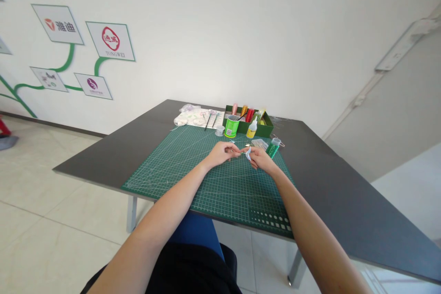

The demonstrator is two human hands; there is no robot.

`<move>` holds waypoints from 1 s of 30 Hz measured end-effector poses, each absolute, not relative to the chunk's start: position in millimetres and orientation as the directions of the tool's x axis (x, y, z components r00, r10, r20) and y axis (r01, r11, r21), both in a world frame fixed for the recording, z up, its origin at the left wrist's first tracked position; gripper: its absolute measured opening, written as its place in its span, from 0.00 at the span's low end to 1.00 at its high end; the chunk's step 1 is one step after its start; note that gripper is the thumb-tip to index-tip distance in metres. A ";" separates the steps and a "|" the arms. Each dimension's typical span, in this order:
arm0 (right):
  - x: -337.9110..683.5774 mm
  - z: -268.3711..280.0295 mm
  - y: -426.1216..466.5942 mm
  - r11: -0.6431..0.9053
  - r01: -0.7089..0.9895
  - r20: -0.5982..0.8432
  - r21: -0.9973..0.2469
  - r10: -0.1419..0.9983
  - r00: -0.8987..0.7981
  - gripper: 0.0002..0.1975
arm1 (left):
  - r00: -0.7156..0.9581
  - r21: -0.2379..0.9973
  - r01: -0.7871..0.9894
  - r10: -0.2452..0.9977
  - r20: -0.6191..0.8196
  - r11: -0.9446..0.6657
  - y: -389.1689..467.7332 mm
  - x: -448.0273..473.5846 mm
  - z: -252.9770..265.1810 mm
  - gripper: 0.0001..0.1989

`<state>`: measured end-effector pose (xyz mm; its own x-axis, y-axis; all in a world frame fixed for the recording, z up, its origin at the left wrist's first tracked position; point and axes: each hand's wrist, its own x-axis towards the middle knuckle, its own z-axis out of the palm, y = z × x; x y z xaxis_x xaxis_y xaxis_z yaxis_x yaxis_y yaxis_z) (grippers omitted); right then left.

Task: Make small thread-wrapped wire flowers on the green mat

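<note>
My left hand [223,153] and my right hand [261,158] meet above the green cutting mat [161,170], fingertips nearly touching. A small white-and-blue petal-shaped piece [248,153] stands at the fingers of my right hand, which are closed on it. My left thumb and index finger are pinched together beside it. A thin pale greenish line seems to run between the two hands, too fine to name. Just beyond my fingers lie a small clear packet [259,144] and a green tube with a clear cap [273,148].
Behind my hands stand a bright green can [232,127], a yellow-labelled glue bottle [252,128] and a small clear jar [219,131]. A dark green box [264,130] holds colourful spools. Thin brushes [208,122] lie on a white cloth [189,118]. The dark table [320,170] meets a white wall.
</note>
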<state>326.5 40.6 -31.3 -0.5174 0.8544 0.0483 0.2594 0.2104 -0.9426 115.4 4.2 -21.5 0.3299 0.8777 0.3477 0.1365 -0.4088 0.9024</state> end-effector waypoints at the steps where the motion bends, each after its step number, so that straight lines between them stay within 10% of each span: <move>1: 326.5 -31.2 40.2 0.208 0.261 0.044 -0.943 0.852 -0.521 0.20 | 0.319 0.904 0.134 0.881 0.350 -0.407 4.8 115.2 -22.1 0.15; 30: 322.0 -32.1 36.3 0.370 0.421 0.091 -0.828 0.831 -0.549 0.17 | 0.378 0.797 0.346 0.851 0.365 -0.496 -0.2 117.6 -19.7 0.07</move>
<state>322.0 36.3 -32.1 -0.5494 0.8306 0.0913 0.4215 0.3698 -0.8280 117.6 -0.2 -19.7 0.3783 0.8507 0.3649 0.3458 -0.4956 0.7968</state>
